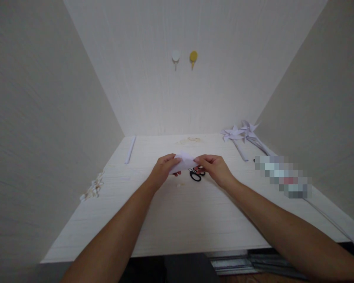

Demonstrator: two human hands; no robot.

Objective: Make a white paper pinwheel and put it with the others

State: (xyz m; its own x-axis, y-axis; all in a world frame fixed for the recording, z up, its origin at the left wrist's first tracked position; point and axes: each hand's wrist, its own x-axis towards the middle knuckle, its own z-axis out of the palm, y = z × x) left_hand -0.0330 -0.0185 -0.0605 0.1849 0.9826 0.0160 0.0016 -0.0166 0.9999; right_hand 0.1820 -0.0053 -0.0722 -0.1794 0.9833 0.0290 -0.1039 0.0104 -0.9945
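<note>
- Folded white paper [184, 162]: raised over the counter [165, 228], spanning the gap between the hands.
- Left hand [163, 169]: closed on the paper's left end, thumb uppermost.
- Right hand [216, 169]: thumb and fingertips pinching its right corner.
- Black-handled scissors [195, 176]: on the counter, partly hidden by the right hand.
- White paper pinwheels [235, 133]: far right.
- Rolled paper tube [130, 150]: far left.

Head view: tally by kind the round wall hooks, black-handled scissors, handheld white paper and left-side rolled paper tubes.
Round white hook, round yellow hook: 2
Black-handled scissors: 1
Handheld white paper: 1
Rolled white paper tube: 1
Total: 5
</note>
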